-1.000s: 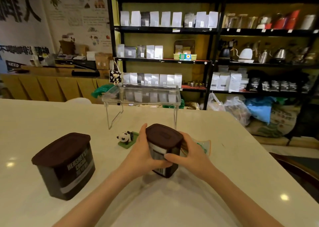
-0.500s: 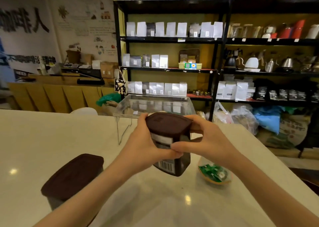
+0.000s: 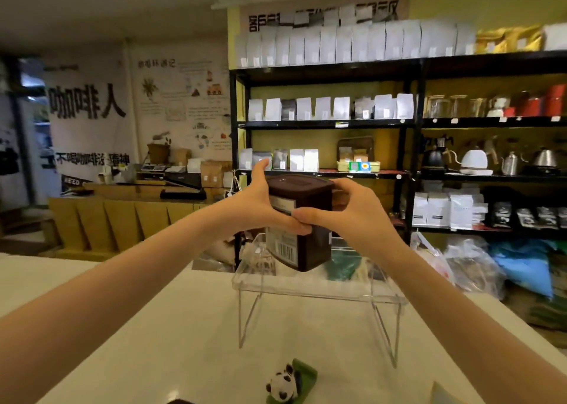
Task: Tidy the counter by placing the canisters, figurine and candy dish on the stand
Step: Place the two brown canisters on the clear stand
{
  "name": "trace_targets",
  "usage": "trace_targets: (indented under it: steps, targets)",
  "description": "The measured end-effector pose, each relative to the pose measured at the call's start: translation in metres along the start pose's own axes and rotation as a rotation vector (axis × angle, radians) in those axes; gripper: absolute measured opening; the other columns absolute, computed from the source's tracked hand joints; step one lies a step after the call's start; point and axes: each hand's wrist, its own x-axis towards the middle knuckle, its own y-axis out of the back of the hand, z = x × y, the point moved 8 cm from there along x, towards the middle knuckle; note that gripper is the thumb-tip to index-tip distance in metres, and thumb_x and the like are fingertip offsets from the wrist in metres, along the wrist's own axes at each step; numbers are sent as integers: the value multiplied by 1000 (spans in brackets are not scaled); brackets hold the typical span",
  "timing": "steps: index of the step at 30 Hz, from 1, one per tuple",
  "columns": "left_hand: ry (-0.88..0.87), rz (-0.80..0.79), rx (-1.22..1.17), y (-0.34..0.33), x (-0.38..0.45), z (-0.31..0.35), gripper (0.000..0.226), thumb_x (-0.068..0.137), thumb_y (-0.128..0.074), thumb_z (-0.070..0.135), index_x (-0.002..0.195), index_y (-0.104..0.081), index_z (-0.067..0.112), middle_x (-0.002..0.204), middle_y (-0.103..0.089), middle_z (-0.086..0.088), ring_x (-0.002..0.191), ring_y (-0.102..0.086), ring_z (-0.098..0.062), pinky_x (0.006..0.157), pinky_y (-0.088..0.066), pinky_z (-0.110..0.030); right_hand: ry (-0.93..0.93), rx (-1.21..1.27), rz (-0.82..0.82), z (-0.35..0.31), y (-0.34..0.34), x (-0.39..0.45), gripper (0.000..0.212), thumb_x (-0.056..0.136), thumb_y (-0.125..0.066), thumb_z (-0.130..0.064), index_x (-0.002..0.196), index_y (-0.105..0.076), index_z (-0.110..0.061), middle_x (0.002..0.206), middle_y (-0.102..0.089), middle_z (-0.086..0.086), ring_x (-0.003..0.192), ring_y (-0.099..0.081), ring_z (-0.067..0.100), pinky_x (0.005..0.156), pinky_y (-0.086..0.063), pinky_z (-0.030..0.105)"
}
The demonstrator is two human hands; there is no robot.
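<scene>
I hold a small dark brown canister [image 3: 310,237] with a barcode label in the air, tilted, just above the clear acrylic stand [image 3: 319,293]. My left hand [image 3: 260,207] grips its left side and my right hand [image 3: 352,216] grips its right side. The stand's top is bare below it. A panda figurine [image 3: 283,385] on a green base sits on the white counter [image 3: 153,327] at the bottom edge. A corner of the candy dish [image 3: 441,394] shows at the bottom right. The larger canister is almost out of view at the bottom.
Behind the counter stand black shelves [image 3: 414,121] with white bags and kettles. Plastic bags and sacks [image 3: 491,268] lie on the floor to the right. A wooden counter [image 3: 122,207] is at the back left.
Both hands lifted the small canister off the counter and carried it up and forward over the stand. The view tilted up, so the large canister and candy dish dropped out of view.
</scene>
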Motion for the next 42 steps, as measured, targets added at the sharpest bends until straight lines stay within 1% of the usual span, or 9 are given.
trace_targets:
  steps: [4,7,11,15,18,26,32,36,42]
  targets:
    - [13,-36,-77,14,31,-16,121,69,-72,-2,141,20,27,148,-31,-6,112,-42,-15,97,-38,-33,-3,-54,31,10,-15,29,58,63,-78,-38,113,-57,-19,101,-67,-4,90,-62,11,70,-54,20]
    - [45,-66,-187,19,54,-36,124,66,-69,-12,141,21,29,148,-32,-8,124,-42,-24,104,-36,-39,-14,-49,9,19,-28,45,52,68,-75,-36,115,-59,-19,95,-64,-8,86,-60,9,68,-51,16]
    - [62,-127,-336,19,82,-65,120,66,-61,-23,142,18,27,127,-48,-3,107,-55,-23,92,-46,-36,-56,-67,-16,47,-46,58,41,73,-71,-17,112,-59,-17,97,-67,-3,87,-61,9,72,-50,16]
    - [10,-211,-311,14,98,-85,83,60,-58,-27,129,-37,15,113,-61,-9,105,-60,-25,88,-52,-38,-111,-69,21,77,-65,63,41,75,-67,-7,114,-57,-14,97,-66,0,91,-60,16,84,-48,26]
    - [-21,-208,-340,16,109,-99,69,52,-59,-22,107,-55,20,102,-67,-6,104,-61,-26,92,-49,-44,-145,-22,44,94,-76,67,38,77,-66,-9,114,-58,-15,102,-67,1,91,-58,13,87,-46,25]
    - [36,-188,-457,20,128,-141,69,54,-53,-22,111,-53,17,115,-62,-12,114,-56,-30,81,-55,-32,-163,-69,63,124,-100,75,37,79,-66,-16,116,-58,-16,113,-67,4,95,-59,13,90,-47,29]
    - [56,-165,-455,22,128,-157,63,67,-45,-27,104,-55,23,110,-62,-8,108,-57,-24,93,-47,-38,-168,-72,38,133,-109,75,45,79,-65,-10,122,-52,-14,120,-64,4,103,-57,9,89,-42,23]
    - [43,-117,-429,24,127,-155,57,70,-46,-25,99,-57,23,105,-64,-6,103,-59,-20,79,-53,-23,-176,-43,51,138,-110,73,47,80,-64,-9,124,-49,-14,123,-62,4,111,-57,13,94,-44,27]
    - [47,-10,-443,26,131,-163,57,72,-44,-21,100,-55,27,102,-64,-6,104,-57,-24,82,-50,-27,-168,-86,34,147,-116,69,45,83,-60,-8,125,-46,-15,127,-59,4,118,-53,16,98,-40,28]
